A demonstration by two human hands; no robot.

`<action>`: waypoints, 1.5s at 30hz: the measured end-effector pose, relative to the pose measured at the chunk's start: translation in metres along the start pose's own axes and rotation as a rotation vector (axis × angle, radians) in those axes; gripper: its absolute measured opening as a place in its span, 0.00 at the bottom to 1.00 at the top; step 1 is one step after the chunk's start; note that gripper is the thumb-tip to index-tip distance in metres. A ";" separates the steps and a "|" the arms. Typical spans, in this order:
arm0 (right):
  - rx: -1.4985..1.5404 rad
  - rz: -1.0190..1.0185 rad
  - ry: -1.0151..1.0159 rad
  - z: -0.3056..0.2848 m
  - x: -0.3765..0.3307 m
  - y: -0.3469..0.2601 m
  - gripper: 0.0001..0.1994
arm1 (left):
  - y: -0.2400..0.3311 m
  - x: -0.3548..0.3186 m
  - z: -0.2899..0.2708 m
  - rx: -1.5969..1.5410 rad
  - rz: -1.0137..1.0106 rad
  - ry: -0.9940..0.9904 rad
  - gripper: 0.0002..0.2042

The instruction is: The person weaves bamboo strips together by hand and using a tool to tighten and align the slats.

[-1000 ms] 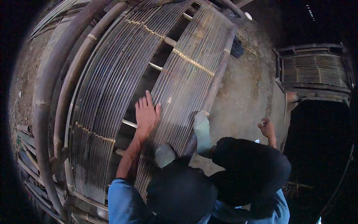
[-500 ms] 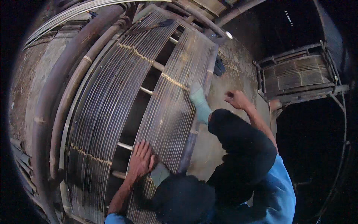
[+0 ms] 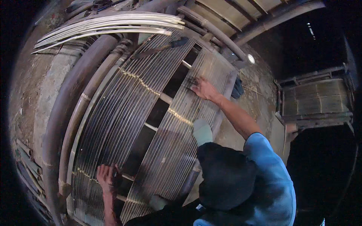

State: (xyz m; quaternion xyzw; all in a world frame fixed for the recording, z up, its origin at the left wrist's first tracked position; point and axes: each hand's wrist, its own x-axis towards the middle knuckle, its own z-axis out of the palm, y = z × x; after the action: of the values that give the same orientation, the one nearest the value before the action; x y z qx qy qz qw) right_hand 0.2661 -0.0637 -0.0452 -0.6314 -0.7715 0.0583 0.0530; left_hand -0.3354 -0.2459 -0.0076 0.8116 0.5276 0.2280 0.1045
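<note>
A bed of thin, split bamboo slats [image 3: 126, 109] lies below me, tied across with yellowish cord. A dark gap divides it from a second slatted strip [image 3: 169, 147] on the right. My left hand [image 3: 107, 177] is at the gap-side edge of the left slats, low in view, its fingers curled down. What lies under them is hidden. Farther off, my right hand [image 3: 204, 89] is over the right strip, fingers bent and drawn together at a dark patch that I cannot make out. A knife with a dark handle [image 3: 160, 48] rests across the far slats.
Thick bamboo poles [image 3: 73, 98] border the bed on the left. Pale loose strips [image 3: 109, 28] lie across their far end. My socked foot [image 3: 203, 132] rests on the right strip's edge. A smaller slatted frame [image 3: 316, 96] stands at the right.
My right hand has gone from beside the bed to the far part of the right strip. My left hand has moved left across the gap, its fingers now curled. The view has shifted too.
</note>
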 end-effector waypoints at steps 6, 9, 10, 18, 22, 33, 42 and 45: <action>0.058 0.005 -0.001 0.011 0.084 0.040 0.28 | 0.035 0.007 -0.044 0.295 -0.156 -0.032 0.04; 0.022 -0.131 0.110 0.015 0.109 0.080 0.26 | 0.061 0.004 -0.036 0.337 -0.292 -0.110 0.05; -0.023 -0.173 0.136 0.017 0.117 0.096 0.27 | 0.070 0.008 -0.031 0.360 -0.299 -0.082 0.09; 0.069 -0.147 0.032 0.027 0.148 0.101 0.30 | 0.112 0.065 -0.084 0.458 -0.190 -0.150 0.04; 0.271 -0.090 0.053 0.011 0.148 0.124 0.15 | 0.130 0.060 -0.129 0.506 -0.455 -0.357 0.08; -0.116 -0.282 -0.067 -0.017 0.265 0.102 0.35 | 0.119 0.232 0.027 0.101 0.255 -0.399 0.05; -0.106 -0.256 -0.233 -0.131 0.185 0.108 0.29 | 0.197 0.243 0.230 -0.165 -0.066 -0.338 0.33; -0.045 -0.153 -0.118 -0.226 0.131 0.155 0.27 | 0.215 0.238 0.246 -0.213 -0.164 -0.184 0.34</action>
State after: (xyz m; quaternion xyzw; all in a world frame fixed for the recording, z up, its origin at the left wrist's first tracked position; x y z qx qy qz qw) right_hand 0.4256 0.1001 0.1549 -0.5669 -0.8204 0.0739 -0.0024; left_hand 0.0370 -0.1043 -0.0724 0.7675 0.5533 0.1980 0.2560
